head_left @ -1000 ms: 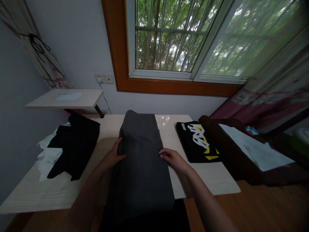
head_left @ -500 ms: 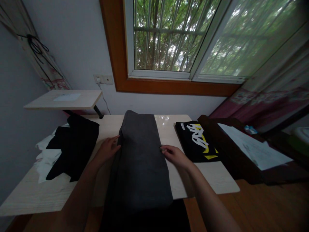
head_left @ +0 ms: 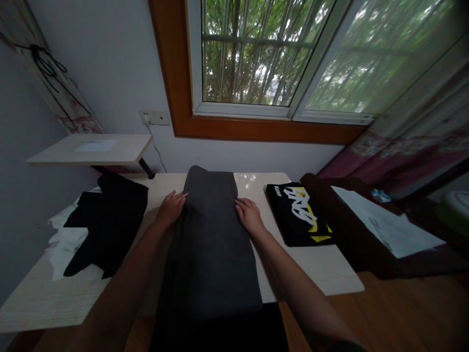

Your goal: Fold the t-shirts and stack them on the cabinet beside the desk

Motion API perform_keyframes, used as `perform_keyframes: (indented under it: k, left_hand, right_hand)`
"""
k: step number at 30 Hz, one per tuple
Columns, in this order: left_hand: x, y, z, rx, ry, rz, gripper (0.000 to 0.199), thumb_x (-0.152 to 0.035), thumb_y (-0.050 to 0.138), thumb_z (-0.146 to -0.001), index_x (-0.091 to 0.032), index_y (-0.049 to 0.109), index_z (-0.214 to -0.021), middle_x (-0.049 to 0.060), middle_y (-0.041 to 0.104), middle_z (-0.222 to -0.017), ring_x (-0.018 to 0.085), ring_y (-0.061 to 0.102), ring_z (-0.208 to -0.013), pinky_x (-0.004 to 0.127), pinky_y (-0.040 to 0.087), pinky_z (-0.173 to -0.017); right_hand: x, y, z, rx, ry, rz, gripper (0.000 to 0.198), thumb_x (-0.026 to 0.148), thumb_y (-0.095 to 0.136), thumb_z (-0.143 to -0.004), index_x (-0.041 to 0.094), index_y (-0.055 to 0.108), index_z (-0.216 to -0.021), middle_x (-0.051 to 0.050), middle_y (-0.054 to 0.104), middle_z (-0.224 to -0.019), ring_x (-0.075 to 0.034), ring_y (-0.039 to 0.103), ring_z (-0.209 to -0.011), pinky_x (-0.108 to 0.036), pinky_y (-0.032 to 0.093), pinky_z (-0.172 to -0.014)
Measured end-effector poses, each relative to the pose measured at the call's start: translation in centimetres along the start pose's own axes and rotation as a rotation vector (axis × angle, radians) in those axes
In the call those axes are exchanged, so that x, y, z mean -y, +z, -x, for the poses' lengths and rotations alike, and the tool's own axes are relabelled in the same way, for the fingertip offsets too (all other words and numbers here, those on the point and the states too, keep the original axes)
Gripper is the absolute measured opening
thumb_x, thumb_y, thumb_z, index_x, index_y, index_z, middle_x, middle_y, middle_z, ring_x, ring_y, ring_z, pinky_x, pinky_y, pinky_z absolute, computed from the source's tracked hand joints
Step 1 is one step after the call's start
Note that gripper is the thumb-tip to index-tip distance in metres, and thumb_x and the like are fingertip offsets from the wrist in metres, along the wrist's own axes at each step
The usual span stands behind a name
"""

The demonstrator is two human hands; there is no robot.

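Head view: black clothes [head_left: 120,215] flank the grey cloth [head_left: 214,239], perhaps trousers.

You face a pale wall [head_left: 113,63] with a white-framed sliding window [head_left: 242,110] set in orange-brown wooden trim [head_left: 271,130]; green foliage [head_left: 229,73] shows through its bars [head_left: 252,40]. Daylight leaves your room dim. A tied curtain [head_left: 78,120] hangs left, another curtain [head_left: 432,117] right. Your light wooden bench [head_left: 40,305] has a raised shelf [head_left: 126,147]; brown floor [head_left: 414,313] shows lower right.
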State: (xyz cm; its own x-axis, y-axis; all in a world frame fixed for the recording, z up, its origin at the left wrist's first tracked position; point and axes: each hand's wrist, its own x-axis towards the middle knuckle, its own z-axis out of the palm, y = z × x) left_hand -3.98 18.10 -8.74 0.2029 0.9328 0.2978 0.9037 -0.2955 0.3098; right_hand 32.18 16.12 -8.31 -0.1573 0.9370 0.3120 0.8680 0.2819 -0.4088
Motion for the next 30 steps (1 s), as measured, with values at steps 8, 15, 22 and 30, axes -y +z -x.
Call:
perform_keyframes:
  k: [8, 15, 22, 30]
  left_hand:
    - [-0.1, -0.4, -1.3, 0.076, -0.093, 0.006, 0.049, -0.039, 0.027, -0.105, -0.031, 0.053, -0.145, 0.002, 0.053, -0.152, 0.03, 0.023, -0.154, 0.068, 0.012, -0.12]
    - [-0.3, -0.9, -3.8, 0.103, -0.117, 0.023, 0.047, -0.034, 0.03, -0.104, -0.029, 0.055, -0.143, 0.002, 0.053, -0.153, 0.029, 0.019, -0.155, 0.068, 0.004, -0.121]
    - [0.2, -0.5, -5.7, 0.156, -0.191, 0.029, 0.049, -0.04, 0.027, -0.104, -0.033, 0.05, -0.147, 0.001, 0.047, -0.157, 0.035, 0.016, -0.155, 0.075, 0.006, -0.116]
    - [0.9, -0.1, -3.1, 0.002, -0.019, 0.025, 0.053, -0.034, 0.038, -0.1, -0.023, 0.044, -0.151, 0.009, 0.05, -0.153, 0.029, 0.034, -0.146, 0.052, 0.022, -0.122]
  right_hand:
    - [0.1, 0.7, -1.2, 0.013, -0.051, 0.066, 0.038, 0.029, 0.039, -0.105, 0.023, 0.062, -0.135, -0.009, 0.06, -0.143, -0.025, 0.044, -0.141, -0.045, 0.034, -0.111]
    - [-0.7, 1.5, -3.9, 0.013, -0.053, 0.096, 0.037, 0.027, 0.04, -0.105, 0.023, 0.062, -0.134, -0.009, 0.058, -0.146, -0.025, 0.04, -0.143, -0.046, 0.03, -0.112]
    - [-1.4, 1.9, -6.2, 0.032, -0.03, 0.101, 0.037, 0.027, 0.041, -0.104, 0.024, 0.06, -0.136, -0.008, 0.056, -0.147, -0.026, 0.04, -0.144, -0.049, 0.028, -0.115]
    - [-1.3, 1.3, -5.0, 0.018, -0.063, 0.104, 0.041, 0.031, 0.044, -0.103, 0.022, 0.058, -0.141, -0.01, 0.057, -0.145, -0.026, 0.045, -0.138, -0.046, 0.031, -0.117]
